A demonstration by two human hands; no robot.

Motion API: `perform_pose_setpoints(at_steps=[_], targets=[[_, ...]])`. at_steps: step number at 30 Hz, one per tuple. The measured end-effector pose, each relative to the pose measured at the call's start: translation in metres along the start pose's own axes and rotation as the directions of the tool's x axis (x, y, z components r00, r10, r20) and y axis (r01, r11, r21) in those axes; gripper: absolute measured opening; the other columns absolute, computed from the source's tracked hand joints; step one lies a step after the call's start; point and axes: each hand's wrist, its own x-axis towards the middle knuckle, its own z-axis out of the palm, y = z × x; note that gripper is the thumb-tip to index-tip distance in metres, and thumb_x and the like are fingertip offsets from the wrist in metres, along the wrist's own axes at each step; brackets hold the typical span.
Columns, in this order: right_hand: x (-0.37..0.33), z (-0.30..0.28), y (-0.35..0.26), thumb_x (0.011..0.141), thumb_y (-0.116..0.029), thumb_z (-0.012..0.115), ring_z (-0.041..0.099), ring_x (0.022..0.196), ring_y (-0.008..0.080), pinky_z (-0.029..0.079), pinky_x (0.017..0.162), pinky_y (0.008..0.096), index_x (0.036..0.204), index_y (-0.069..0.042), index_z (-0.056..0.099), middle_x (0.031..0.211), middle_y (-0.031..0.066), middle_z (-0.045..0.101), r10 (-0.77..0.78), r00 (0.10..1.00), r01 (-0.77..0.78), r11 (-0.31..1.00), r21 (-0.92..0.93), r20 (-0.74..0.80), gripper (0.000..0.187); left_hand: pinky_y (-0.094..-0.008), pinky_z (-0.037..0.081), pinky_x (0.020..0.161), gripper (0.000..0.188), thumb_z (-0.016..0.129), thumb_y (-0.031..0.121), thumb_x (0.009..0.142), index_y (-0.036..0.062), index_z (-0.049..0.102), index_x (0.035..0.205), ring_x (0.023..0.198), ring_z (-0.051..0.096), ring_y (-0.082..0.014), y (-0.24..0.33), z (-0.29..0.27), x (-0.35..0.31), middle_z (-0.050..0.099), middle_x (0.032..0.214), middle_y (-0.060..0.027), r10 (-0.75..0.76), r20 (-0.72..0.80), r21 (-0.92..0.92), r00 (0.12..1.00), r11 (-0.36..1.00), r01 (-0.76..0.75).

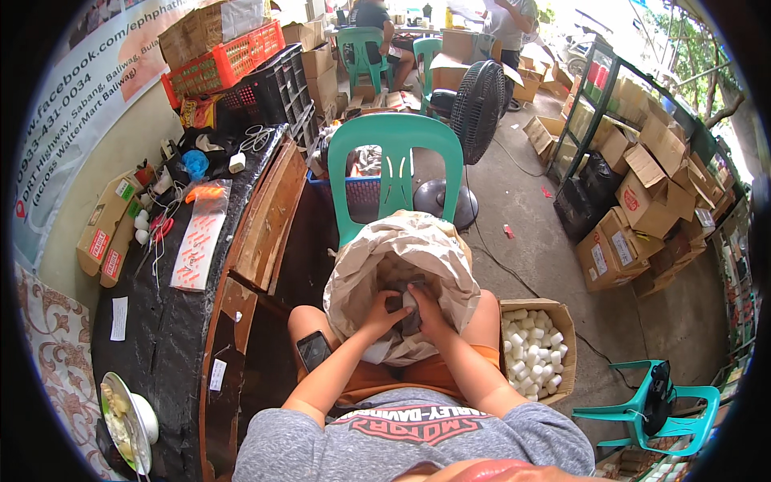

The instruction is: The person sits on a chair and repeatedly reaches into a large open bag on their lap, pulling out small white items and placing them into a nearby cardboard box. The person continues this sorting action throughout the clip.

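Observation:
A large crumpled beige paper bag [353, 269] stands open between my thighs, against a green plastic chair [395, 132]. Both hands reach into its mouth. My left hand [385, 314] has its fingers curled against a small greyish piece [410, 302]. From the other side, my right hand [428, 311] closes on something dark grey that its fingers partly hide; I cannot make out its kind. Deeper in the bag lie pale brownish lumps, in shadow. On my left thigh rests a dark phone [313, 350].
A cardboard box [569, 345] of small white cylinders sits beside my right leg. The black-covered table [152, 341] at left carries a bowl [143, 418], cables and a plastic packet [201, 241]. Ahead stands a black fan [479, 112]; a teal chair [691, 418] lies tipped at right. People are farther back.

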Motion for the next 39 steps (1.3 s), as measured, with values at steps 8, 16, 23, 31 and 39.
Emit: perform_pose_setpoints(at_steps=[8, 16, 23, 31, 39], targets=[[0.021, -0.019, 0.021, 0.085, -0.040, 0.059, 0.054, 0.095, 0.0181, 0.046, 0.079, 0.0310, 0.116, -0.006, 0.051, 0.107, 0.0079, 0.055, -0.083, 0.974, 0.056, 0.990, -0.130, -0.212, 0.046, -0.0346, 0.044, 0.084, 0.063, 0.071, 0.040, 0.075, 0.0024, 0.048, 0.120, 0.101, 0.054, -0.0227, 0.024, -0.003, -0.009, 0.053, 0.115, -0.0129, 0.037, 0.125, 0.251, 0.991, 0.966, -0.067], [0.005, 0.000, 0.004, 0.085, -0.048, 0.054, 0.055, 0.096, 0.0199, 0.047, 0.077, 0.0334, 0.113, -0.011, 0.054, 0.105, 0.0088, 0.056, 0.055, 0.981, -0.024, 0.986, 0.166, -0.186, 0.047, -0.0384, 0.033, 0.099, 0.050, 0.057, 0.038, 0.087, 0.0063, 0.046, 0.124, 0.116, 0.042, -0.0309, 0.022, -0.008, -0.005, 0.039, 0.130, -0.0174, -0.040, 0.189, 0.158, 0.981, 0.987, 0.010], [0.013, -0.004, 0.002, 0.087, -0.054, 0.044, 0.051, 0.103, 0.0226, 0.039, 0.090, 0.0332, 0.128, -0.011, 0.043, 0.113, 0.0105, 0.054, 0.190, 0.976, -0.210, 0.953, -0.217, -0.107, 0.060, -0.0431, 0.031, 0.099, 0.046, 0.056, 0.031, 0.085, 0.0100, 0.044, 0.123, 0.118, 0.032, -0.0424, -0.009, 0.027, 0.001, 0.027, 0.129, -0.0266, 0.141, -0.264, 0.248, 0.954, 0.966, -0.074], [-0.021, 0.030, -0.033, 0.089, -0.052, 0.044, 0.050, 0.104, 0.0227, 0.037, 0.091, 0.0280, 0.127, -0.009, 0.044, 0.119, 0.0111, 0.050, 0.244, 0.910, -0.267, 0.964, -0.022, -0.336, 0.058, -0.0444, 0.042, 0.086, 0.047, 0.068, 0.022, 0.070, 0.0112, 0.052, 0.112, 0.102, 0.049, -0.0336, 0.096, 0.007, -0.055, 0.049, 0.109, -0.0116, 0.367, 0.394, 0.621, 0.843, 0.569, -0.538], [0.010, -0.006, 0.009, 0.089, -0.053, 0.044, 0.051, 0.106, 0.0210, 0.040, 0.091, 0.0313, 0.129, -0.009, 0.039, 0.119, 0.0090, 0.051, 0.036, 0.958, 0.010, 0.987, 0.158, -0.283, 0.060, -0.0394, 0.044, 0.088, 0.055, 0.068, 0.023, 0.075, 0.0015, 0.045, 0.120, 0.104, 0.053, -0.0348, 0.069, -0.002, -0.031, 0.051, 0.114, -0.0199, 0.222, -0.014, 0.421, 0.975, 0.886, -0.196]])
